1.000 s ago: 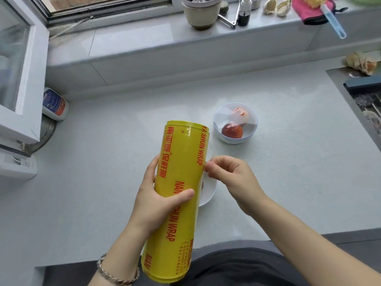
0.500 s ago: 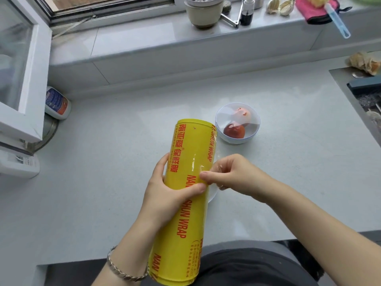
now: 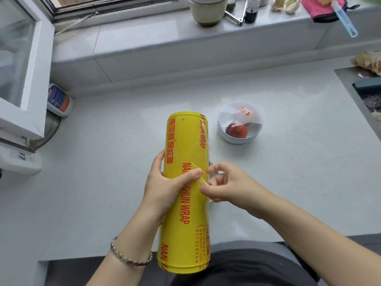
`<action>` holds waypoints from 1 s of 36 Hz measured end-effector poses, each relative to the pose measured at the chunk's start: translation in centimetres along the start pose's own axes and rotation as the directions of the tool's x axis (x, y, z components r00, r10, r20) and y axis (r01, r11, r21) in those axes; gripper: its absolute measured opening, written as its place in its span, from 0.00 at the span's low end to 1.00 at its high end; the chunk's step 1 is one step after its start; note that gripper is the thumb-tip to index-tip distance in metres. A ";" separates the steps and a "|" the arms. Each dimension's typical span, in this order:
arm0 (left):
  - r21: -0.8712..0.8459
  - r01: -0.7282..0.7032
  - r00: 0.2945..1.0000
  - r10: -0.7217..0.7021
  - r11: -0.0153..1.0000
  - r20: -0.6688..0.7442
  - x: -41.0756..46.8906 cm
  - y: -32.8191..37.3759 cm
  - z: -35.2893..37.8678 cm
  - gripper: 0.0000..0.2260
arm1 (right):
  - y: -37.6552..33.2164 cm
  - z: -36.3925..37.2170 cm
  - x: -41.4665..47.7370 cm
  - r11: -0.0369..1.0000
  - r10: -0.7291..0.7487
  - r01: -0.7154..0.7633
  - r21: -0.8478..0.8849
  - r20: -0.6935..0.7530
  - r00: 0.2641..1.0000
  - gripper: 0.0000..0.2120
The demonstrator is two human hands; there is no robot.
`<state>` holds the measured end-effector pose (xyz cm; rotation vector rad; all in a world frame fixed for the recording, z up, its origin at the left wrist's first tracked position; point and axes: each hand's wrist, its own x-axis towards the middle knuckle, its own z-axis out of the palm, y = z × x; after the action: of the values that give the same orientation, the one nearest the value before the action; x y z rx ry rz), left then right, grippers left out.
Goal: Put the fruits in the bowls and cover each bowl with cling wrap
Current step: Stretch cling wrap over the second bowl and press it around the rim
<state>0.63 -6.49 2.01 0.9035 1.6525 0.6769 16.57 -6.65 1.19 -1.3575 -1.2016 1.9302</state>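
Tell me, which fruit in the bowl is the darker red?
The front fruit, nearer the yellow roll, is deep red. The back fruit looks pale and pinkish under the film stretched over the white bowl.

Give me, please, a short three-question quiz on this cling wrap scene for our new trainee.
1. How many fruits show in the white bowl on the counter?
2. True or false: the left hand grips the cling wrap roll around its middle.
3. What do the fingers of the right hand pinch? A) a fruit B) the loose film edge at the roll's side C) the bowl's rim

Key: 1. Two. 2. True. 3. B.
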 end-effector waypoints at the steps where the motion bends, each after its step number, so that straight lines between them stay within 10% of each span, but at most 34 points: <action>1: -0.001 0.002 1.000 -0.002 1.000 -0.007 0.1 0.0 0.0 0.46 | 0.0 -0.1 -0.2 0.999 0.024 -0.024 -0.037 -0.006 1.000 0.07; 9: 0.040 -0.046 0.998 0.048 0.998 -0.045 0.7 0.2 0.0 0.46 | 0.3 0.8 -1.2 0.960 -0.108 0.088 -0.266 -0.059 0.992 0.12; 17: 0.009 -0.052 0.997 0.052 0.999 -0.062 1.0 -0.3 0.3 0.48 | 0.6 0.2 -1.4 0.993 0.114 -0.112 -0.027 0.105 0.988 0.08; 27: 0.009 -0.079 0.986 0.080 0.997 -0.148 2.0 0.1 0.3 0.49 | 2.2 1.4 -1.4 0.928 -0.206 0.174 -0.329 -0.063 0.977 0.12; 33: -0.132 -0.091 0.995 0.083 0.987 -0.063 2.3 0.9 0.4 0.46 | 2.1 1.9 0.2 0.917 -0.357 0.294 -0.269 -0.228 0.906 0.18; 36: -0.182 -0.102 0.993 0.111 0.978 0.044 2.3 1.0 0.1 0.45 | 1.2 0.4 0.8 0.936 -0.330 0.350 0.045 -0.239 0.913 0.09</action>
<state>0.67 -4.03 1.55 0.8763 1.4769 0.8538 15.98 -6.83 -0.18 -1.1950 -1.1401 1.5200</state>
